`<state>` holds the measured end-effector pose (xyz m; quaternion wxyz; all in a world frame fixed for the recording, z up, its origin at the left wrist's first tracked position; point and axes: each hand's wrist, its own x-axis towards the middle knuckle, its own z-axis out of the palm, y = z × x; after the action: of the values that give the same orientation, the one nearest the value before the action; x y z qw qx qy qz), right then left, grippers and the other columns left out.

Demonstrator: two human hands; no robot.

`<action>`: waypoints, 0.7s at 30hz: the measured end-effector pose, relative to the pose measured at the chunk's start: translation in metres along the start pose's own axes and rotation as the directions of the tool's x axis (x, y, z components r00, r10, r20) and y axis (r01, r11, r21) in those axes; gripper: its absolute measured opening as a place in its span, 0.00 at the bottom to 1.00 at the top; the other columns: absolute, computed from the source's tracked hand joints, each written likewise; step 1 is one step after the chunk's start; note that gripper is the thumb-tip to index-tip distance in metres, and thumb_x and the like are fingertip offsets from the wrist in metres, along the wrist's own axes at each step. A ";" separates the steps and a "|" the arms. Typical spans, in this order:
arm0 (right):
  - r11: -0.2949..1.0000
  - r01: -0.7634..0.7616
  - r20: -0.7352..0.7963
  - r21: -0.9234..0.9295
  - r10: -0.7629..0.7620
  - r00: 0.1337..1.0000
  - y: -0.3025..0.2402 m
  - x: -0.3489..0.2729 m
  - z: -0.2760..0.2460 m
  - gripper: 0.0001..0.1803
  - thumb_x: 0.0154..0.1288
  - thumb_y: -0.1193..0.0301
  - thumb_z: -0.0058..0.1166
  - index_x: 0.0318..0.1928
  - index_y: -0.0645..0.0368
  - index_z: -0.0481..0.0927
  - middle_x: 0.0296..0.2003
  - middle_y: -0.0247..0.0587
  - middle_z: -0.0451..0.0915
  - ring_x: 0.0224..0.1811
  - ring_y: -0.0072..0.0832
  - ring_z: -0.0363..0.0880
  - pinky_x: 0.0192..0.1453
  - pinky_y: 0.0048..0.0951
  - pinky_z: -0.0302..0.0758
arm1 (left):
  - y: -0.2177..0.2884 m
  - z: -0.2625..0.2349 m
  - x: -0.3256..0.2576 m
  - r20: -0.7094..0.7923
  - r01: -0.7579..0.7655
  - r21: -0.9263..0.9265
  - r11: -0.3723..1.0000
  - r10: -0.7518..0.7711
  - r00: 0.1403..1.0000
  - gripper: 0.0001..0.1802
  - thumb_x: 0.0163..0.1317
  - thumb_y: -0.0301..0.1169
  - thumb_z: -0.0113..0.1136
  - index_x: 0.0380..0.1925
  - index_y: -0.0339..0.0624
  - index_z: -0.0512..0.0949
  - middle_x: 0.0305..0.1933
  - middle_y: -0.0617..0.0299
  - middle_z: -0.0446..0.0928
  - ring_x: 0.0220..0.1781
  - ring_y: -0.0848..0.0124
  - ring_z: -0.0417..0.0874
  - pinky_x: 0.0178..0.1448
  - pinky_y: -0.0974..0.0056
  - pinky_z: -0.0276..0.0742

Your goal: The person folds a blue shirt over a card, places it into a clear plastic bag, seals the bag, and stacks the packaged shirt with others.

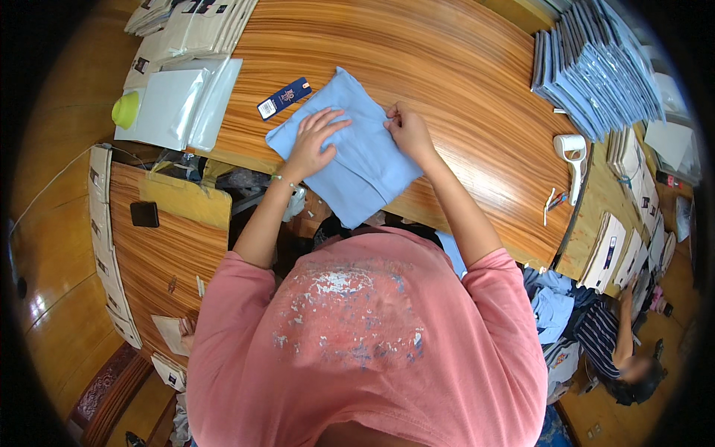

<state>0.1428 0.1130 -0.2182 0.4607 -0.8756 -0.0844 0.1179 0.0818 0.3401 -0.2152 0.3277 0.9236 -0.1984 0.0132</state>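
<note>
A folded light-blue garment lies at an angle on the striped wooden table in front of me, one corner reaching over the near edge. My left hand rests flat on its left part with fingers spread. At the upper right edge of the cloth, my right hand is closed, thumb and fingers pinching the edge. A dark blue hang tag with a white label lies beside the garment's upper left side; whether it is attached to the cloth I cannot tell.
Clear plastic bags and a yellow-green round object sit at the left. Bagged blue garments are stacked at the far right. Near them lie a white handheld device and small tools. Another person is at lower right.
</note>
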 end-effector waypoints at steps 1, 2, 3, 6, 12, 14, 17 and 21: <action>0.999 0.035 -0.054 -0.041 -0.037 0.998 0.004 0.001 0.004 0.09 0.60 0.68 0.53 0.31 0.62 0.74 0.25 0.51 0.77 0.27 0.47 0.74 0.32 0.41 0.70 | 0.001 -0.001 0.001 0.005 -0.002 0.002 1.000 0.002 1.000 0.31 0.43 0.25 0.47 0.53 0.49 0.73 0.64 0.59 0.65 0.68 0.58 0.58 0.70 0.53 0.47; 0.994 0.067 -0.107 -0.084 -0.076 0.991 0.009 0.001 0.006 0.09 0.60 0.69 0.53 0.31 0.62 0.73 0.25 0.50 0.76 0.26 0.47 0.74 0.31 0.40 0.69 | 0.002 -0.001 0.003 0.011 -0.006 0.004 1.000 0.005 1.000 0.30 0.44 0.26 0.47 0.54 0.49 0.73 0.64 0.59 0.65 0.68 0.58 0.58 0.70 0.53 0.47; 0.984 0.064 -0.085 -0.168 -0.079 0.993 0.006 -0.001 0.006 0.08 0.59 0.69 0.54 0.30 0.62 0.73 0.24 0.49 0.76 0.27 0.47 0.73 0.32 0.40 0.70 | 0.001 0.000 0.001 0.005 -0.003 0.012 1.000 0.003 1.000 0.31 0.44 0.26 0.47 0.54 0.49 0.73 0.64 0.59 0.65 0.68 0.58 0.58 0.70 0.53 0.47; 0.911 0.179 -0.117 -0.371 -0.237 0.964 -0.018 -0.017 -0.012 0.07 0.56 0.70 0.56 0.29 0.60 0.73 0.24 0.48 0.75 0.29 0.46 0.73 0.33 0.42 0.70 | 0.001 0.003 -0.002 -0.018 -0.002 0.039 0.999 0.003 1.000 0.30 0.45 0.25 0.47 0.55 0.50 0.72 0.64 0.60 0.65 0.68 0.58 0.58 0.69 0.53 0.47; 0.889 0.374 0.009 -0.265 -0.385 0.923 -0.006 -0.118 -0.023 0.07 0.52 0.71 0.58 0.30 0.59 0.75 0.28 0.43 0.73 0.34 0.41 0.72 0.39 0.38 0.69 | 0.005 0.012 0.001 -0.125 0.102 0.120 0.987 -0.087 0.988 0.29 0.49 0.26 0.49 0.56 0.52 0.71 0.65 0.61 0.63 0.68 0.59 0.57 0.69 0.51 0.47; 0.910 0.322 -0.006 -0.261 -0.335 0.942 0.001 -0.125 -0.015 0.07 0.52 0.71 0.58 0.30 0.60 0.75 0.28 0.43 0.73 0.34 0.41 0.72 0.40 0.39 0.69 | 0.001 0.016 0.001 -0.163 0.149 0.126 0.981 -0.128 0.978 0.29 0.50 0.26 0.48 0.56 0.52 0.71 0.65 0.61 0.63 0.69 0.60 0.57 0.69 0.51 0.46; 0.922 0.285 -0.039 -0.261 -0.305 0.951 0.013 -0.118 -0.007 0.07 0.53 0.71 0.56 0.29 0.60 0.74 0.28 0.42 0.73 0.35 0.40 0.72 0.39 0.39 0.69 | 0.002 0.017 0.003 -0.191 0.129 0.155 0.979 -0.099 0.977 0.30 0.48 0.25 0.47 0.57 0.51 0.70 0.65 0.59 0.64 0.68 0.59 0.59 0.69 0.55 0.47; 0.872 0.363 0.013 -0.329 -0.380 0.925 0.019 -0.118 -0.005 0.06 0.54 0.71 0.55 0.30 0.59 0.74 0.28 0.42 0.74 0.36 0.39 0.73 0.39 0.37 0.68 | 0.000 0.018 0.002 -0.185 0.131 0.160 0.978 -0.101 0.978 0.30 0.48 0.25 0.47 0.57 0.51 0.70 0.65 0.59 0.63 0.68 0.58 0.58 0.69 0.55 0.47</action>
<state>0.0323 0.0681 -0.2165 0.3258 -0.9097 -0.2574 -0.0110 0.0820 0.3281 -0.2285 0.2635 0.9536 -0.1124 0.0927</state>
